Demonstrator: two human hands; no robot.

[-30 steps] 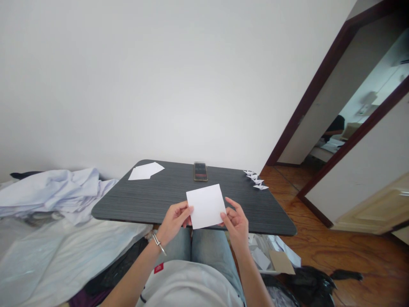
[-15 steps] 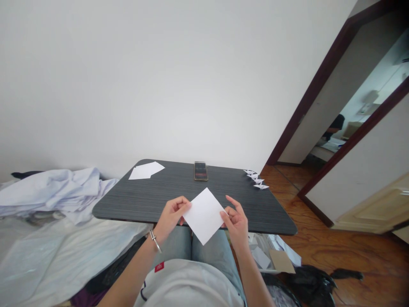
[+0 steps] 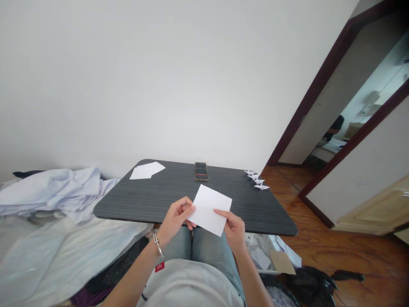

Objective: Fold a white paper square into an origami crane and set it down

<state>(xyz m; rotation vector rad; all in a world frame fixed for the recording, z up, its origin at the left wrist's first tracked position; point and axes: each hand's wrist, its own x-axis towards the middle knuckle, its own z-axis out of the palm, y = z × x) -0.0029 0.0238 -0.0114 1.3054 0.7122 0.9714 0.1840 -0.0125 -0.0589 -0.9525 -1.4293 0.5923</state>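
Observation:
A white square sheet of paper (image 3: 209, 209) is held above the near edge of the dark table, in front of my lap. My left hand (image 3: 179, 215) pinches its left corner between thumb and fingers. On the right side, my right hand (image 3: 234, 228) grips the sheet, its index finger or thumb stretched over the top face and the other fingers behind, partly hidden. The sheet looks flat, with a faint line across it that could be a crease.
On the dark table (image 3: 159, 192), more white paper sheets (image 3: 145, 170) lie at the back left. A phone (image 3: 201, 172) lies at the back middle. Several small folded white paper pieces (image 3: 257, 181) stand in a row at the right edge. An open box (image 3: 270, 269) of papers sits below right.
The paper has turned in my hands, from corner-up diamond to a more tilted square. My right hand has closed in, its raised index finger now down on the sheet.

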